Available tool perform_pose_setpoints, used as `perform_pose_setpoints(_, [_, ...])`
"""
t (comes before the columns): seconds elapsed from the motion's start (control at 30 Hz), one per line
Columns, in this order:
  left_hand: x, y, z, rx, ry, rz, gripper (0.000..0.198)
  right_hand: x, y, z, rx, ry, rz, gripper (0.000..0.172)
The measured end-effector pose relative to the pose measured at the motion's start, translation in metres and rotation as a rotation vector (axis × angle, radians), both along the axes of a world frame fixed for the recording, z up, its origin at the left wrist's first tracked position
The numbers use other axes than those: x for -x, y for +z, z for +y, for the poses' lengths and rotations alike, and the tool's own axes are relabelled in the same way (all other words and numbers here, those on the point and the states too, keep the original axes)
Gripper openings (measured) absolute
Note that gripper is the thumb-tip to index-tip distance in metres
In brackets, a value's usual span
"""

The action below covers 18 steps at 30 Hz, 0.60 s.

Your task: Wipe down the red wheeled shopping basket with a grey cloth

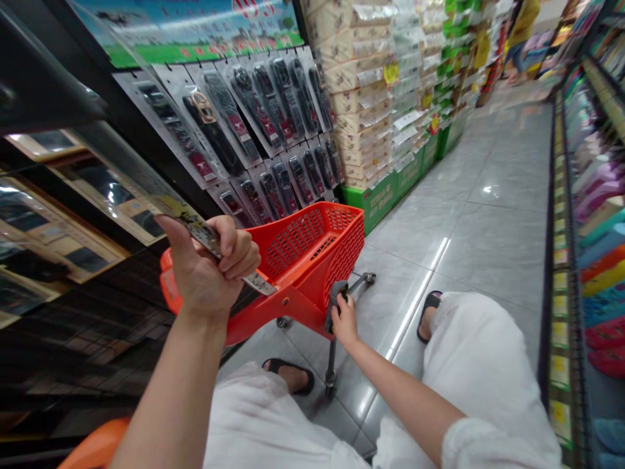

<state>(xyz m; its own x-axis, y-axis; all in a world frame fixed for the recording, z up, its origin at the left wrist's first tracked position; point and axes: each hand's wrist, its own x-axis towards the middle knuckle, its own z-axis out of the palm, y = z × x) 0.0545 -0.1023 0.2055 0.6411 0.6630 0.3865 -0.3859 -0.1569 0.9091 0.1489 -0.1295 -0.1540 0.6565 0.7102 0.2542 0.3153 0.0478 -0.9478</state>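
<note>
My left hand [212,267] is closed around a thin, flat strip [261,284] with a worn, spotted surface. It juts out below my fingers and slants up left, where it blurs with the rack's edge; I cannot tell if it is fixed there. Beyond that hand stands a red plastic shopping cart [293,296] with a perforated basket and grey caster legs. Low beside the cart's near right corner, my right hand [346,322] has its fingers bent around a small dark grey item [336,301], soft-looking, its kind unclear. It seems to touch the cart's side.
Packaged belts [254,107] hang on a dark rack behind the cart. Boxed goods [73,202] lie on the left shelf. Stacked cartons [359,98] rise on a green base. A shelf of colourful slippers [603,273] lines the right. Grey floor tiles [498,169] run between; a person [525,32] is far off.
</note>
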Motion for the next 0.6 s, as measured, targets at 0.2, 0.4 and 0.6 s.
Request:
perform_pose_setpoints(0.2, [0.000, 0.000, -0.004, 0.116, 0.030, -0.021, 0.059, 0.008, 0.001, 0.006, 0.045, -0.012, 0.052, 0.038])
perform_pose_setpoints(0.4, [0.001, 0.000, -0.003, 0.139, 0.020, -0.034, 0.060, 0.017, 0.014, -0.018, -0.094, 0.107, -0.092, 0.045])
perform_pose_setpoints(0.6, [0.001, -0.002, -0.004, 0.067, 0.009, -0.021, 0.060, 0.031, -0.024, -0.024, 0.077, -0.016, 0.062, 0.031])
